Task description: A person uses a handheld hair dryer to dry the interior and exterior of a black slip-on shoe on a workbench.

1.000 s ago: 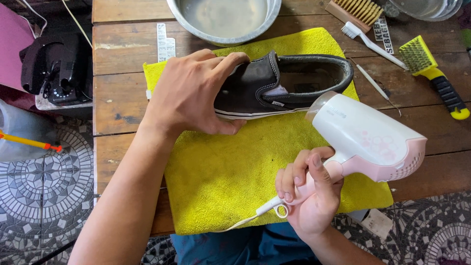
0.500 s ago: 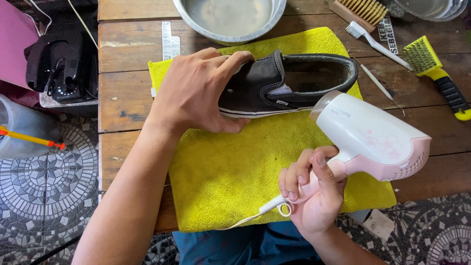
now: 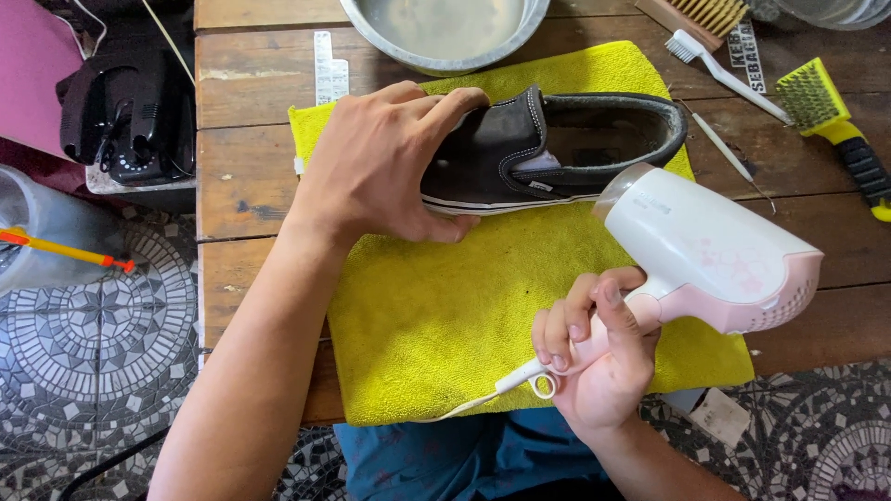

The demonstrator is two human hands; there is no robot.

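Observation:
A black slip-on shoe (image 3: 566, 148) with a white sole stripe lies on its side on a yellow cloth (image 3: 464, 315) spread over a wooden table (image 3: 241, 186). My left hand (image 3: 390, 167) covers and grips the toe end of the shoe. My right hand (image 3: 594, 357) grips the pink handle of a white and pink hair dryer (image 3: 705, 250), whose round nozzle sits close to the shoe's heel side. The dryer's white cord trails off the front edge of the cloth.
A metal bowl (image 3: 445, 32) with cloudy water stands at the back. A white toothbrush (image 3: 724, 70), a yellow brush with black handle (image 3: 831, 121), a wooden brush (image 3: 705, 14) and a thin stick (image 3: 729, 153) lie at the right. Black footwear (image 3: 130, 111) sits left, above a tiled floor (image 3: 102, 343).
The view has shifted slightly; both hands, shoe and dryer keep nearly the same positions relative to each other.

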